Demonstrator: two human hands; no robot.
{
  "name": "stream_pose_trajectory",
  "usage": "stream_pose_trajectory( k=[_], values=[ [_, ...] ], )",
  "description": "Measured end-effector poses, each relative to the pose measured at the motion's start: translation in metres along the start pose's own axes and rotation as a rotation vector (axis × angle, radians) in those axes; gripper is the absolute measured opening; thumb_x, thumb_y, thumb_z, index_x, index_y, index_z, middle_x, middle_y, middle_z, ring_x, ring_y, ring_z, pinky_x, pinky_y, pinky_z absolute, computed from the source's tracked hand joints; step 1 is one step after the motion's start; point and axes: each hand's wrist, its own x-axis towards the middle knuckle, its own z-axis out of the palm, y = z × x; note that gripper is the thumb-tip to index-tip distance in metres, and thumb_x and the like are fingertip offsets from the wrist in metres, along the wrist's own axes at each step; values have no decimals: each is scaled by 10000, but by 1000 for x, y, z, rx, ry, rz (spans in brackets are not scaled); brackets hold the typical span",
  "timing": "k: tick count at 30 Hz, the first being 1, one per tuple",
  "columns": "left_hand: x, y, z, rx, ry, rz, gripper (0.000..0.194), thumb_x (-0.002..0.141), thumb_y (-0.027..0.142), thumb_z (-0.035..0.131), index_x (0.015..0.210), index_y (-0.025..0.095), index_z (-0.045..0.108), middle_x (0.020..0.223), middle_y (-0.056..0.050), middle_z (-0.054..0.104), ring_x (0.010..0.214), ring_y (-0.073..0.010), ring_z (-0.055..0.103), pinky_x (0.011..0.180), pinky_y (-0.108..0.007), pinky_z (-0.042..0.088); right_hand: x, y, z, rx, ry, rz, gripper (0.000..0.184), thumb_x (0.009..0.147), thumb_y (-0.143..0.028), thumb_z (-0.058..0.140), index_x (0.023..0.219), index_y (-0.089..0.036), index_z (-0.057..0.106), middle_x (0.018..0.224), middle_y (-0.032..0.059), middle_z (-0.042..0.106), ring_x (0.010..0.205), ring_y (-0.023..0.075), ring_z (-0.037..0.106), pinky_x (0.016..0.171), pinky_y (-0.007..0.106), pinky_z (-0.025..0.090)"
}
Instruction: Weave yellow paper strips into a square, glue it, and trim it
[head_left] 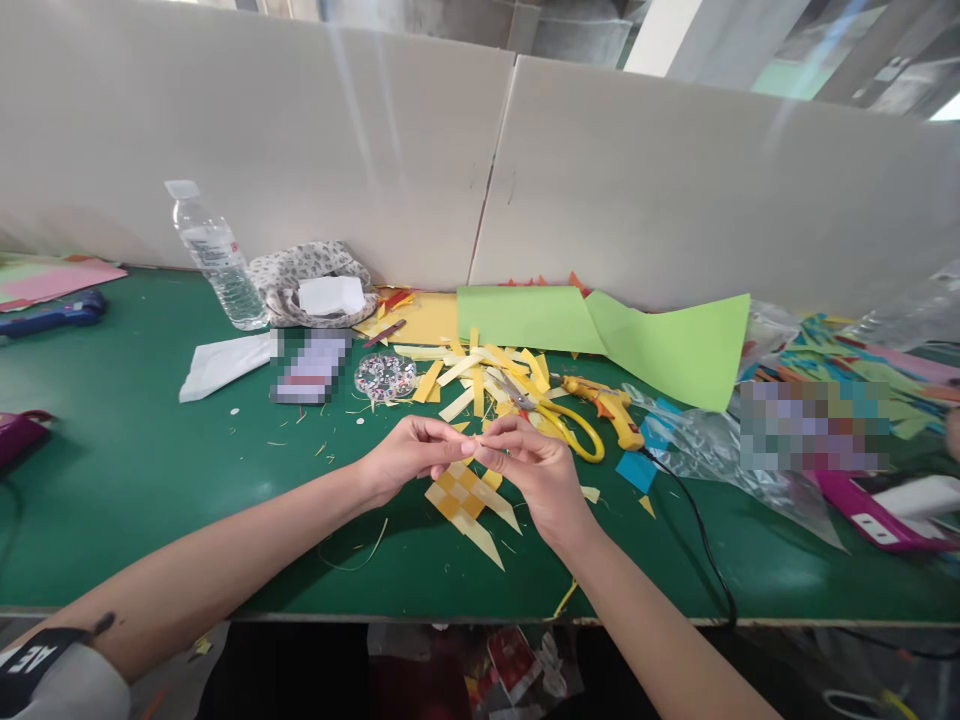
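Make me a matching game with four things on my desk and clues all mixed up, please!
Things
1. Water bottle
2. Hot glue gun
3. Scissors
4. Woven paper piece

Clues
A. Lies on loose yellow paper strips
B. Checked in pale and darker yellow
C. Clear, with a white cap
D. Yellow, with a black cord

Right pairs
1-C, 2-D, 3-A, 4-B
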Motion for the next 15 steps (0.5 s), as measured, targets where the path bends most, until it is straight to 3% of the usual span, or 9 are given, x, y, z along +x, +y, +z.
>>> stream_pose_trajectory(
  k=[15],
  values=[
    [1, -2, -3, 12, -22, 6, 181, 660, 328, 733, 715, 156, 708, 375, 70, 431, 366, -33, 312, 423, -201, 186, 0, -3, -1, -70, -12, 3, 84, 590, -303, 775, 661, -307, 731, 752, -1, 568, 765, 155, 531, 735, 334, 437]
  ],
)
